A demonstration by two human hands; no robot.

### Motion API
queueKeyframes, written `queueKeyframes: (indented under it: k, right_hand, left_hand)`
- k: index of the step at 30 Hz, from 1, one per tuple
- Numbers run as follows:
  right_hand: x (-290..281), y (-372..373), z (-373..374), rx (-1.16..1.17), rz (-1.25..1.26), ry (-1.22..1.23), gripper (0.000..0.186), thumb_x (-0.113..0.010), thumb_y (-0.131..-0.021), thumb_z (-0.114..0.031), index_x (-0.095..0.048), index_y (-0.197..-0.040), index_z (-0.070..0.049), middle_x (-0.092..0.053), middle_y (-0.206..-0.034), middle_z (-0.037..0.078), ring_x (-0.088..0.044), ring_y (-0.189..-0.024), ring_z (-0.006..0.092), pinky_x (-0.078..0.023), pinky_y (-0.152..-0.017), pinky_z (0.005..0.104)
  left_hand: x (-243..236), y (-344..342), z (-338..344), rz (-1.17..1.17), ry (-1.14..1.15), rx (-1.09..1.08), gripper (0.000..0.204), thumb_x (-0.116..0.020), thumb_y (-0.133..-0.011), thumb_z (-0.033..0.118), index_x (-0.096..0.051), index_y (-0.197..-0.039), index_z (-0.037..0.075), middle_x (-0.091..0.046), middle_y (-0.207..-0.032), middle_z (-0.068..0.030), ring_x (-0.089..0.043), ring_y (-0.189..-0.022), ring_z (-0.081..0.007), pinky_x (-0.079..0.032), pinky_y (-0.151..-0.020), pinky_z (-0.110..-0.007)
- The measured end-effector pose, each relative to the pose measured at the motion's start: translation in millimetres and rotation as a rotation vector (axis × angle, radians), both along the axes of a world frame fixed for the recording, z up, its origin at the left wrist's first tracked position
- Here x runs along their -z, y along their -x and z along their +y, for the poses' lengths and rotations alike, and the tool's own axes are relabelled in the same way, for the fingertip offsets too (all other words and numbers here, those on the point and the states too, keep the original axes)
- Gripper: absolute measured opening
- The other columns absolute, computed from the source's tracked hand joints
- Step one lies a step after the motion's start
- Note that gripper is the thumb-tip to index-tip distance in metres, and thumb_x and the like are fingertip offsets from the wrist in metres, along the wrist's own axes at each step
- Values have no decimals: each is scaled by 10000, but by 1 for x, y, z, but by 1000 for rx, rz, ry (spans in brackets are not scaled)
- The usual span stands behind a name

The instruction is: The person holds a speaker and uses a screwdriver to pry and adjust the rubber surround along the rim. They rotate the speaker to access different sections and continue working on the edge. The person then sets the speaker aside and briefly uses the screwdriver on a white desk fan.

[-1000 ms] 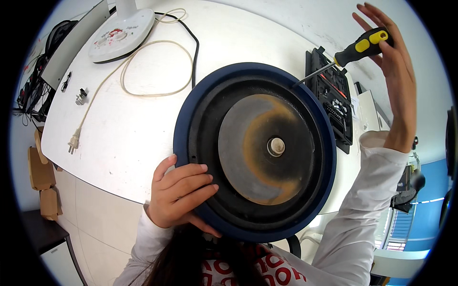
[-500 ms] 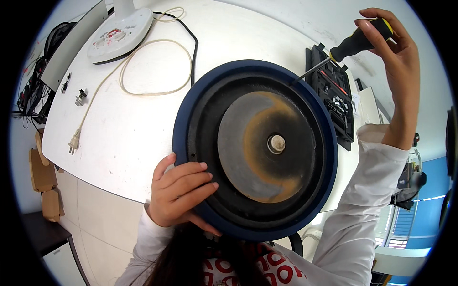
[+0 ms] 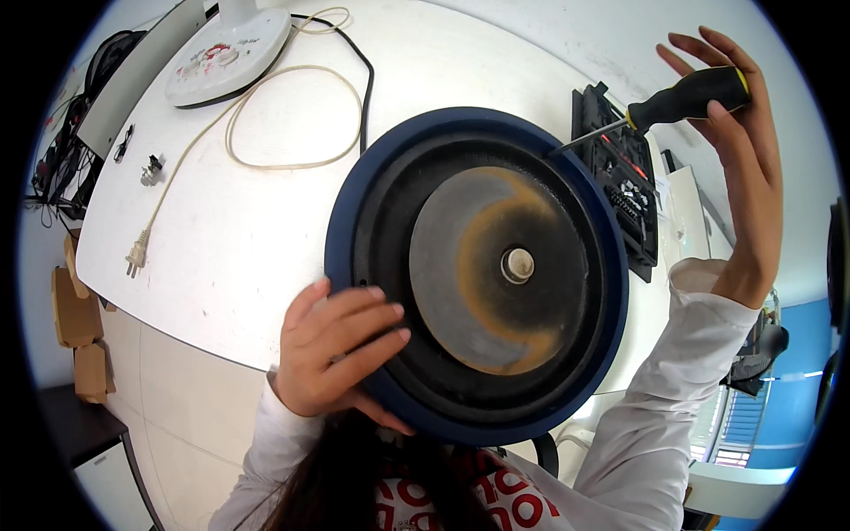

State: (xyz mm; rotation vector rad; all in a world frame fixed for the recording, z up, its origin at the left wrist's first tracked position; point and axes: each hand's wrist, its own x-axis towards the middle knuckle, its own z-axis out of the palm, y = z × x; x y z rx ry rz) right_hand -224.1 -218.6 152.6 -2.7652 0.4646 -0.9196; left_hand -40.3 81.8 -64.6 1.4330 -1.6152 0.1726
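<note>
A round dark blue electric cooker base (image 3: pixel 478 423) is tilted toward me at the table's near edge, its hollow facing up. Inside it lies a grey heating plate (image 3: pixel 443 265) with brown scorch marks and a round metal button (image 3: pixel 517 265) off its middle. My left hand (image 3: pixel 341 350) rests over the lower left rim, fingers slightly lifted over the inner wall and thumb below on the outside. My right hand (image 3: pixel 744 133) holds a black and yellow screwdriver (image 3: pixel 677 102) by its handle between thumb and palm, other fingers stretched out. The shaft's tip meets the inner upper right rim.
Behind the cooker base, at right, lies an open black tool case (image 3: pixel 620 177) with bits. A white appliance base (image 3: pixel 226 57) stands at the far left, its beige cord and plug (image 3: pixel 136 254) across the white table (image 3: pixel 221 292). A small metal part (image 3: pixel 151 171) lies nearby.
My right hand has turned, its fingers opening outward, and the screwdriver handle has swung lower and to the right. My left fingers have lifted slightly. The cooker base has shifted a little right.
</note>
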Motion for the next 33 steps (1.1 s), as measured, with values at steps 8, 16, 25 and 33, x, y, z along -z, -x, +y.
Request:
queueKeyframes:
  k: [8,16,25,33]
  right_hand:
    - [0,22,-27,132,14,-8,478,-570,-986,-339,-494,-1415,-143,-625,-1293,156,-623,-1186,330,-505,-1029,480]
    - [4,-8,5,-152,-280,-252,442,-745,-863,-56,-531,-1250,-33,-635,-1035,188,-679,-946,257,-651,-783,360]
    - [13,11,5,271,-138,132,488,-708,-911,-309,-574,-1344,-126,-692,-1175,145,-682,-1088,290,-557,-960,414]
    - [17,-7,24,124,-289,-33,435,-757,-875,-194,-608,-1270,-92,-716,-1078,140,-719,-968,243,-574,-878,336]
  left_hand:
    - [19,-11,-1,210,315,-149,847,-558,-672,880,-600,-1040,118,-561,-1133,-131,-488,-1163,-361,-411,-1005,-517]
    - [18,-8,-1,127,252,-249,524,-512,-882,609,-725,-913,132,-569,-1102,-140,-506,-1146,-358,-436,-951,-495]
    - [6,-5,-7,24,66,-201,477,-526,-895,554,-761,-1009,154,-567,-1172,-140,-491,-1150,-358,-388,-982,-472]
    - [11,1,-6,93,43,-220,486,-487,-934,539,-733,-978,122,-539,-1237,-155,-450,-1225,-374,-365,-1017,-505]
